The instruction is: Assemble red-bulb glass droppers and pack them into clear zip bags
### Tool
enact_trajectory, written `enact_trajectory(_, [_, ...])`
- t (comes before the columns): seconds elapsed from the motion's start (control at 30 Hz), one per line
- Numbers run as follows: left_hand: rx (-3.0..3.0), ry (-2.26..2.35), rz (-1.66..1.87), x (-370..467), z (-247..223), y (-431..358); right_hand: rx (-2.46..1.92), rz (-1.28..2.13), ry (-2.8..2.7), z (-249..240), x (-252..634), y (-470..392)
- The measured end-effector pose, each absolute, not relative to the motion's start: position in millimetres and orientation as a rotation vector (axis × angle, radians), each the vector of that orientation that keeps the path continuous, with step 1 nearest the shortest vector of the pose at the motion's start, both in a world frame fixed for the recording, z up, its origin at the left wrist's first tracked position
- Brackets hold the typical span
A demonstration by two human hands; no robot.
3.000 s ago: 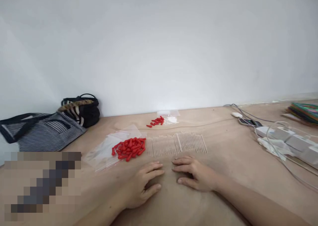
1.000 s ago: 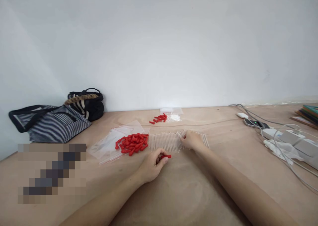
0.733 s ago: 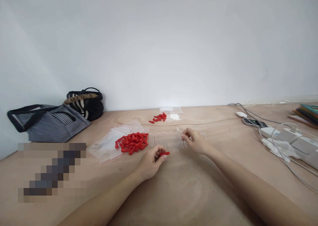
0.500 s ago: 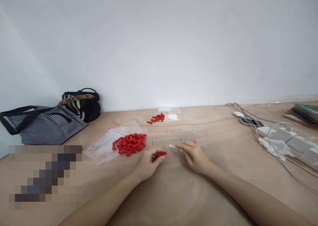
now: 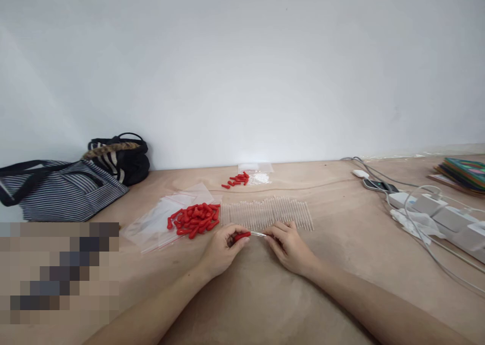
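My left hand (image 5: 226, 246) is closed on a red rubber bulb (image 5: 241, 236) that lies sideways, its narrow end towards the right. Between the thumb and fingers of my right hand (image 5: 286, 244) is a thin clear tube (image 5: 258, 234), whose left end meets the bulb's tip. Whether the tube is inside the bulb cannot be made out. Just beyond both hands lies a row of clear tubes (image 5: 265, 211), side by side. A pile of red bulbs (image 5: 197, 216) rests on clear plastic bags (image 5: 151, 226) to the left.
Farther back are a small group of red bulbs (image 5: 238, 179) and short clear pieces (image 5: 259, 178) by a plastic bag (image 5: 254, 167). Striped (image 5: 71, 191) and black bags (image 5: 132, 165) stand left. Chargers (image 5: 435, 211), cables and a stack of colourful flat items (image 5: 464, 173) lie right.
My right hand has moved left and slightly down with the clear tube, bringing its end to the red bulb. My left hand still holds the bulb. The view has shifted slightly.
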State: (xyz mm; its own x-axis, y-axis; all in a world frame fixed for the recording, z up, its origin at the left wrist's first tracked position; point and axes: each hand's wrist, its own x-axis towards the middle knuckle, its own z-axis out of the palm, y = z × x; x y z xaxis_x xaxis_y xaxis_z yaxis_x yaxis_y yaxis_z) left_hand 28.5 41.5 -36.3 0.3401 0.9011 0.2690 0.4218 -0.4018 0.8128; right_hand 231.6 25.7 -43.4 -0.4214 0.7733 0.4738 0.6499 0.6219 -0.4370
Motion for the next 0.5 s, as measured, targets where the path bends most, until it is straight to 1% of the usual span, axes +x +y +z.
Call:
enact_trajectory(0.3, [1.955, 1.187, 1.069, 31.7, -33.5, 38.6, -0.991, 0.250, -2.194, -43.8, 230.6, 26.0])
enact_trajectory(0.5, [1.974, 1.209, 1.073, 29.4, -35.8, 39.4, -0.948, 0.263, -2.195, -41.9, 227.9, 24.8])
